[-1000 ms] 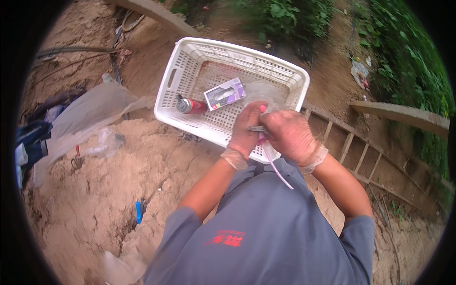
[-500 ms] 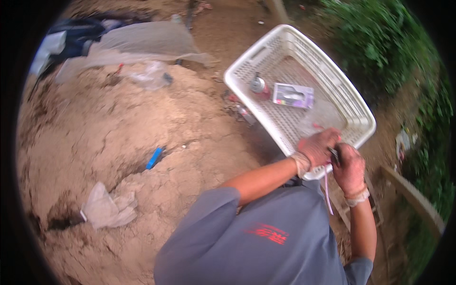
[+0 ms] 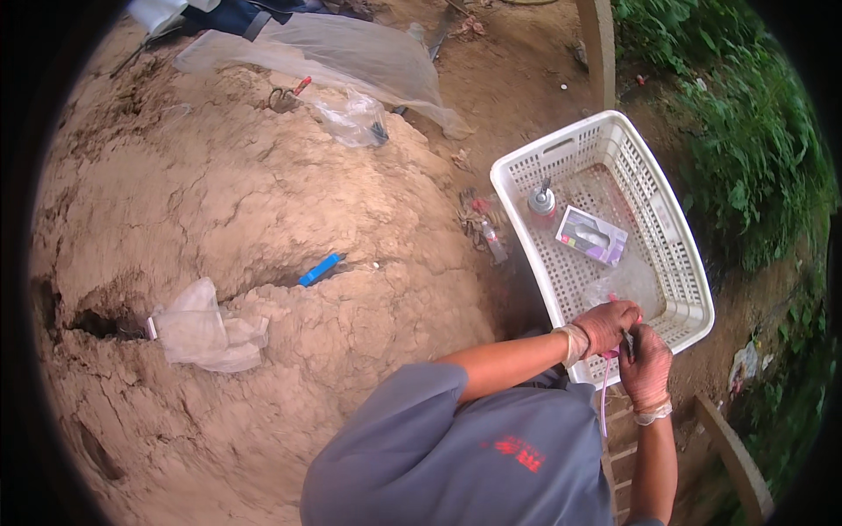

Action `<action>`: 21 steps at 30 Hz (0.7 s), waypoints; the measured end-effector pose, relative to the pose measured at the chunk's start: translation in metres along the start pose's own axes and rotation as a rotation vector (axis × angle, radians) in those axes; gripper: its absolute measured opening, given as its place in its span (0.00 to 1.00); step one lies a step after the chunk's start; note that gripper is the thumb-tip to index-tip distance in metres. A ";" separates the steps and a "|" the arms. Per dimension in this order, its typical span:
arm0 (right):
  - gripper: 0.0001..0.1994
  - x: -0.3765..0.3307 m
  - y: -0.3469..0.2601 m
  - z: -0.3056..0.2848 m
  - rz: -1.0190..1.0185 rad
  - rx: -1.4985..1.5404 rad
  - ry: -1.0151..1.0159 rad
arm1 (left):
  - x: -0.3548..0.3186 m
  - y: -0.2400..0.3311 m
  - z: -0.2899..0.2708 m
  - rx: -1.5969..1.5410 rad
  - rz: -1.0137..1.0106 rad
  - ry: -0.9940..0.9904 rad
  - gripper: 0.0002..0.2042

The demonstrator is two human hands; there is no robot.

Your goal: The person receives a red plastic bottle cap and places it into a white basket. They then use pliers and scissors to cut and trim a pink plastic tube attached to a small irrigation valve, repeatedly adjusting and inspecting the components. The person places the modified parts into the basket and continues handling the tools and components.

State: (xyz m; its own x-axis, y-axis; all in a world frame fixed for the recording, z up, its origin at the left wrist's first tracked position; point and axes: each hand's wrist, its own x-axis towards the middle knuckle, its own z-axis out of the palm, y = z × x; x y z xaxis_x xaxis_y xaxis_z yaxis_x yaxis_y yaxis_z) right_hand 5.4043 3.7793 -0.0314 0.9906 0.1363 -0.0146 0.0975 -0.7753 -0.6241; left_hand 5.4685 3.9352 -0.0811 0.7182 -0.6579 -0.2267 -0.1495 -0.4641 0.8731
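Both my hands, in thin see-through gloves, meet over the near rim of a white plastic basket (image 3: 517, 223). My left hand (image 3: 605, 327) is closed, with a bit of pink at its fingertips; what it grips is hidden. Closed beside it, my right hand (image 3: 647, 373) has a small dark tool (image 3: 626, 344) in it. A thin pink strip (image 3: 603, 408) hangs down between my wrists; which hand holds it I cannot tell. Inside the basket are a tissue-style box (image 3: 593, 237) in white and purple, a silver-topped canister (image 3: 542, 202) and a clear plastic bag (image 3: 624, 279).
A dry, cracked earth mound (image 3: 289, 202) rises on the left, bearing a blue tool (image 3: 320, 269), a white mesh cloth (image 3: 210, 329), red-handled scissors (image 3: 289, 91) and plastic sheeting (image 3: 351, 66). Green plants (image 3: 745, 158) and a concrete post (image 3: 598, 53) stand at right. A plastic bottle (image 3: 494, 243) lies beside the basket.
My view has shifted, so the basket, mound and hands appear displaced in the picture. My hands stay together at the basket's near rim, with the dark tool still in the right one.
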 end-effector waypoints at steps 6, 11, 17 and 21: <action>0.10 0.002 -0.003 0.004 -0.045 0.031 0.039 | 0.001 -0.010 0.000 -0.009 0.093 0.024 0.17; 0.07 0.008 -0.002 -0.002 0.031 0.095 0.137 | 0.006 -0.041 -0.007 -0.024 0.519 0.178 0.19; 0.20 0.020 0.007 0.003 0.578 0.894 0.109 | -0.033 -0.041 -0.022 -1.173 -0.351 0.017 0.19; 0.32 0.014 0.003 0.010 0.803 1.289 0.039 | -0.049 -0.038 -0.028 -1.436 -0.629 0.017 0.16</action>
State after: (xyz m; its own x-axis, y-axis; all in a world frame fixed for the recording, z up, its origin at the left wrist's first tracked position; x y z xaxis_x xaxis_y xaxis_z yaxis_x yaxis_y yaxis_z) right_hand 5.4177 3.7847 -0.0416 0.7424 -0.0783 -0.6653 -0.5802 0.4213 -0.6971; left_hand 5.4576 4.0018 -0.0907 0.4224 -0.5725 -0.7027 0.9061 0.2864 0.3113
